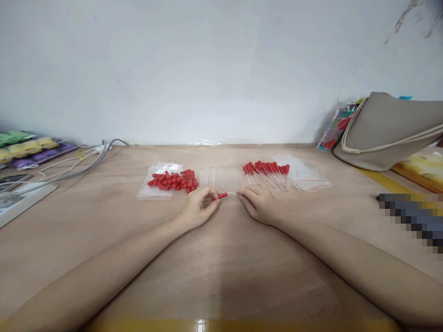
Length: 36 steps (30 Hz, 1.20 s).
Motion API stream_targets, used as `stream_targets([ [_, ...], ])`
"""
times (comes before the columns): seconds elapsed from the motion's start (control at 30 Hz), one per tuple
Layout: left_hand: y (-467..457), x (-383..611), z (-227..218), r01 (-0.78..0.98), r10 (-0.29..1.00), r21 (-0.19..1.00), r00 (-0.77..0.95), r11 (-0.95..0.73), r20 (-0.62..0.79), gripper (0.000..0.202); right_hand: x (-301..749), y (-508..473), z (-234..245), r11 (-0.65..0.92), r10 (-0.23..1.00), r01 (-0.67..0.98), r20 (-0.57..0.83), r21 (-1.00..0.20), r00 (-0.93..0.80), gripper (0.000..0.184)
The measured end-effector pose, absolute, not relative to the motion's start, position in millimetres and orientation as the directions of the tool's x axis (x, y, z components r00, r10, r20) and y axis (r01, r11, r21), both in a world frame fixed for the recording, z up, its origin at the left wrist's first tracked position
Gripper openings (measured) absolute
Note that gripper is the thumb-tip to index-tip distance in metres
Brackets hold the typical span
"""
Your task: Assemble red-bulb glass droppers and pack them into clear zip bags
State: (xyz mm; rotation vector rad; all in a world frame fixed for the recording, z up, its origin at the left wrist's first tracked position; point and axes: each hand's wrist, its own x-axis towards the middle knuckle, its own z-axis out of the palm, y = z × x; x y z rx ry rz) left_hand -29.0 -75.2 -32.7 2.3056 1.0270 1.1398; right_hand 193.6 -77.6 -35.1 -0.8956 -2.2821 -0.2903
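Observation:
Between thumb and fingers, my left hand [201, 207] pinches a red rubber dropper bulb [222, 196]. My right hand [258, 203] is closed on a thin clear glass tube [233, 194], whose left end meets the bulb's open end; how deep it sits inside I cannot tell. Loose red bulbs [175, 180] lie in a pile on clear plastic bags beyond my left hand. Behind both hands, bare clear tubes [221, 177] lie side by side. Droppers with red bulbs on their tubes [266, 167] lie in a row beyond my right hand.
Clear zip bags [308, 174] lie at the back right. Farther right are a grey bag [394, 129], a packaged item [335, 127] and a blurred dark object [411, 219]. Cables [86, 163], a white power strip [24, 203] and colourful packs [31, 150] occupy the left.

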Motion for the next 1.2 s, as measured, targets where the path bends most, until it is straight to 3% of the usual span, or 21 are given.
stream_targets([
  [0.2, -77.1, -26.6, -31.1, 0.473, 0.745, 0.576, 0.403, -0.667, 0.532, 0.023, 192.6, -77.9, -35.1, 0.777, 0.482, 0.629, 0.656, -0.014, -0.581, 0.024],
  [0.73, -77.6, -25.3, -32.9, 0.381, 0.468, 0.283, 0.593, -0.88, 0.656, 0.02, 194.8, -72.5, -42.7, 0.892, 0.347, 0.451, 0.698, -0.04, -0.626, 0.024],
  [1.0, -78.8, -25.1, -33.8, 0.458, 0.529, 0.284, 0.6, -0.842, 0.6, 0.017, 189.6, -76.8, -41.5, 0.857, 0.387, 0.516, 0.671, -0.008, -0.632, 0.023],
  [1.2, -78.5, -25.4, -35.0, 0.419, 0.496, 0.274, 0.643, -0.866, 0.584, 0.019, 183.2, -82.1, -38.2, 0.836, 0.401, 0.547, 0.635, 0.04, -0.66, 0.024],
])
